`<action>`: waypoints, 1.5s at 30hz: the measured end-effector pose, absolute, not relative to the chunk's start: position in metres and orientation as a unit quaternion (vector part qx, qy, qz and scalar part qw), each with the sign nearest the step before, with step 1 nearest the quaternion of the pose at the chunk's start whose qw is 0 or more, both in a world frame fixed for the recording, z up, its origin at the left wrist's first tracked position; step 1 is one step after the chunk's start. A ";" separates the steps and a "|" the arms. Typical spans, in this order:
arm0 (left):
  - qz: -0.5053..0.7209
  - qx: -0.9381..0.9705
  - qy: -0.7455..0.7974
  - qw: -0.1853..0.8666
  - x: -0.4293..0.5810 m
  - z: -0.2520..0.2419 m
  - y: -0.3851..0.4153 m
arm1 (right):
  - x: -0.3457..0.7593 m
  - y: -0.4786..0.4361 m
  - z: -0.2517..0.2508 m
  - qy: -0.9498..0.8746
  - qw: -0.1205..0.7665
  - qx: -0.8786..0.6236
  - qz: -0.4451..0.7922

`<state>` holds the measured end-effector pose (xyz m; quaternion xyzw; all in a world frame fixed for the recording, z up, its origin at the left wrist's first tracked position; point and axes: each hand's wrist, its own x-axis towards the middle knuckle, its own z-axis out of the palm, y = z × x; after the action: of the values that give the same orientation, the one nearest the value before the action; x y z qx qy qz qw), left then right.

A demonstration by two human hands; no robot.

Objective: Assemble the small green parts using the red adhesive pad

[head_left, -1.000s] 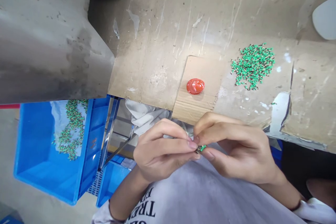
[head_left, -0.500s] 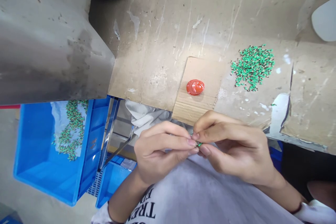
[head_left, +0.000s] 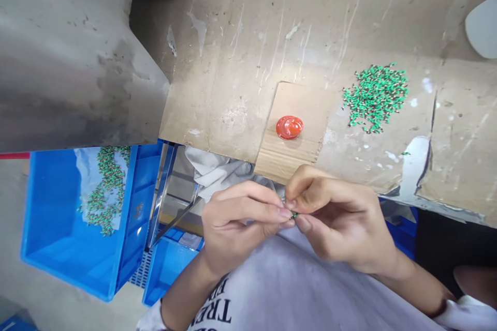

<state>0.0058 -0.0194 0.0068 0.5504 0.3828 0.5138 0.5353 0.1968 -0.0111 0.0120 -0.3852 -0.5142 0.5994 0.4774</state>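
Observation:
My left hand [head_left: 240,222] and my right hand [head_left: 341,217] meet fingertip to fingertip in front of my shirt, just off the table's front edge. Between the pinched fingers shows a tiny green piece [head_left: 294,214], mostly covered, so its full shape is hidden. Both hands are closed around it. Beyond them, on a cardboard piece [head_left: 277,158], sits a small red oval dish [head_left: 289,128] with a shiny inside. A heap of small green pieces with metallic-looking ends [head_left: 376,98] lies on the table to the right of the cardboard.
A large grey metal housing [head_left: 77,62] fills the upper left. Below it, a blue bin [head_left: 70,258] holds many similar green pieces on a pale sheet. Grey cloth [head_left: 217,170] hangs under the table edge. A white rounded object [head_left: 483,28] stands at the far right.
My hands stay pinched together at nearly the same spot. The right fingers have shifted slightly, and less green shows between the fingertips.

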 end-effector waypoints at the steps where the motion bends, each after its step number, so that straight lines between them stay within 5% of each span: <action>1: 0.514 0.549 0.384 0.536 0.006 0.006 -0.020 | 0.196 -0.011 0.012 -0.508 0.478 -0.387 0.603; 45: 0.447 0.588 0.472 0.481 0.009 0.019 -0.016 | 0.205 -0.014 0.000 -0.656 0.482 -0.367 0.450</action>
<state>0.0090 -0.0158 0.0194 0.5879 0.4719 0.4475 0.4811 0.2055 -0.0142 -0.0002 -0.3668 -0.6559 0.4502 0.4822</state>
